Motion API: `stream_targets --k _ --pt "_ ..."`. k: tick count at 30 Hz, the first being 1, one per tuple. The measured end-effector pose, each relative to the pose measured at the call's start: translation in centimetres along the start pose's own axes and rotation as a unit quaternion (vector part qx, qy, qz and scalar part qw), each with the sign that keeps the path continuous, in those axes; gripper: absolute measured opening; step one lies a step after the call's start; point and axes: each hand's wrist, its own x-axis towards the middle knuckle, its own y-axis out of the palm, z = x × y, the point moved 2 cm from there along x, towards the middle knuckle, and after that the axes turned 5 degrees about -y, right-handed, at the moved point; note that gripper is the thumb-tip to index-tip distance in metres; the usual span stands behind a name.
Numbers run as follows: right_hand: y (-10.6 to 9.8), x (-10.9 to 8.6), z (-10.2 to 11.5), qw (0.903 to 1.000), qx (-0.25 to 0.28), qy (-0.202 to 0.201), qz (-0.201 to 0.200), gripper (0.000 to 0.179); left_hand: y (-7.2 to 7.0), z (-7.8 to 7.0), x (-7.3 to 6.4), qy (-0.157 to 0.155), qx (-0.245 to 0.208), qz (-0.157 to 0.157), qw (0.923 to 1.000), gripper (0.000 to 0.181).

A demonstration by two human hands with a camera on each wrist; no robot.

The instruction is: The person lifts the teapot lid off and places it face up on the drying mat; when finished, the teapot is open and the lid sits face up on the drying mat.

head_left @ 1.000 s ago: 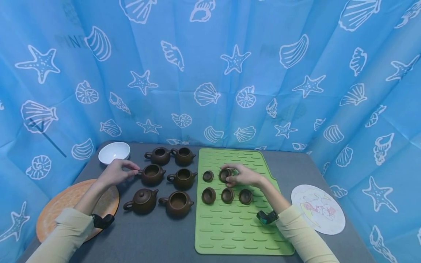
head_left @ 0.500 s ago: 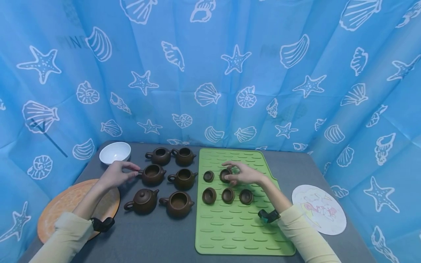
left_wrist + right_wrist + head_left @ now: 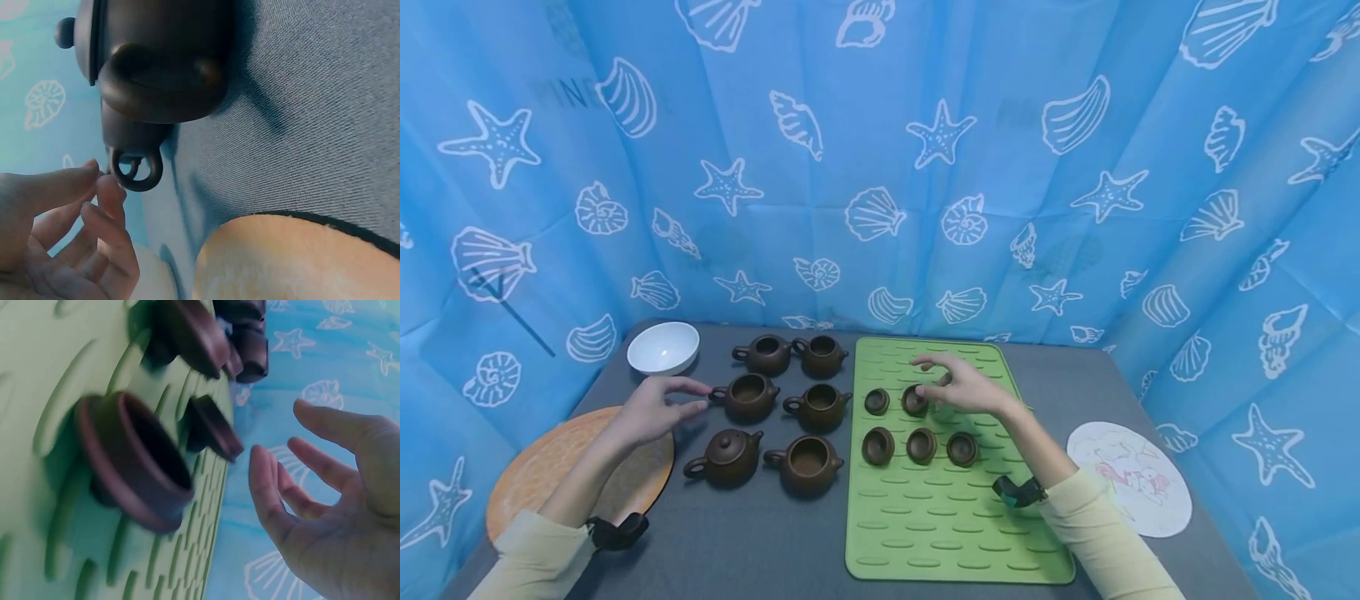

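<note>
My left hand (image 3: 658,408) is beside the handle of a lidless brown teapot (image 3: 748,397), thumb and index finger parted at the handle. In the left wrist view, the fingertips of the left hand (image 3: 81,231) appear close to a small teapot handle (image 3: 139,178); contact cannot be told. My right hand (image 3: 966,387) hovers with parted fingers over an upturned teapot lid (image 3: 914,402) on the green mat (image 3: 955,521). The right wrist view shows the right hand (image 3: 337,494) holding nothing, near several upturned lids, the closest lid (image 3: 134,462) hollow side up.
Several other teapots stand around, including an open teapot (image 3: 806,467) and a lidded teapot (image 3: 724,458). A white bowl (image 3: 663,349) sits at the back left. An orange round board (image 3: 561,467) lies left, and a white round picture mat (image 3: 1131,479) right.
My left hand has let go of the teapot handle and drawn back slightly left. My right hand has released the lid and lifted, its fingers spread wider. The lid stays on the mat.
</note>
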Motion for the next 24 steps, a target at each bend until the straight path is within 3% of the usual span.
stream_targets --k 7,16,24 --pt "1.1 0.5 2.9 0.9982 -0.011 -0.035 -0.047 0.049 -0.1 0.6 -1.7 0.031 0.014 -0.008 0.9994 0.026" --pt "3.9 1.7 5.3 0.9969 0.037 -0.06 -0.035 0.039 0.6 0.8 -4.1 -0.017 0.014 0.016 0.9996 0.03" --pt "6.2 2.8 6.9 0.9936 0.077 -0.08 -0.02 0.034 1.5 1.0 -5.7 -0.018 -0.001 0.016 0.9997 0.031"
